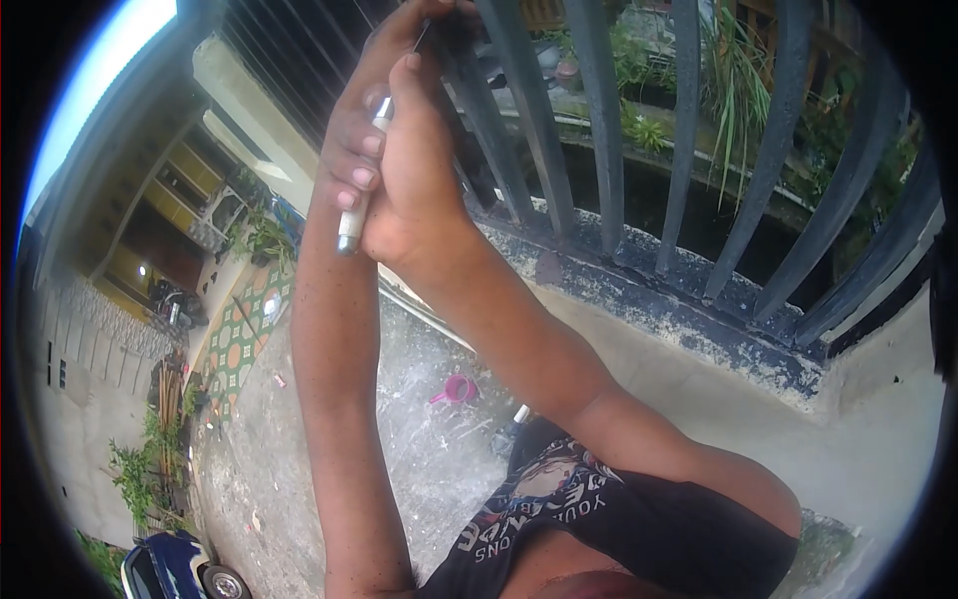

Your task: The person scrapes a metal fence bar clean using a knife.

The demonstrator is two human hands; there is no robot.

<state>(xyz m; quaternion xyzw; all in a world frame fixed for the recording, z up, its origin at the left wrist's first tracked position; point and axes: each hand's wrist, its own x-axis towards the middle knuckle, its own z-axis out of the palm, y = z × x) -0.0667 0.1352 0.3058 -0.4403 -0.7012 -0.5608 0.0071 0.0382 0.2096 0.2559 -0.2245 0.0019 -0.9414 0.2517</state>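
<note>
My right hand (409, 165) is wrapped round the white handle of a screwdriver (351, 222), whose silver end sticks out below the fingers. A thin shaft shows past the thumb, pointing up to the top of the view. Beyond it, my left hand (397, 32) reaches up to a dark part beside the metal bars (509, 110), its fingers bent and partly cut off by the frame edge. What those fingers grip is hidden. Both arms are stretched out close together, and the right palm overlaps the left forearm.
The barred fence stands on a low wall with peeling paint (699, 334). Plants (738, 90) grow behind it. A pink dipper (456, 389) lies on the concrete floor (419, 449). A dark blue car (170, 564) is at lower left, and a house with a tiled porch (239, 329) at left.
</note>
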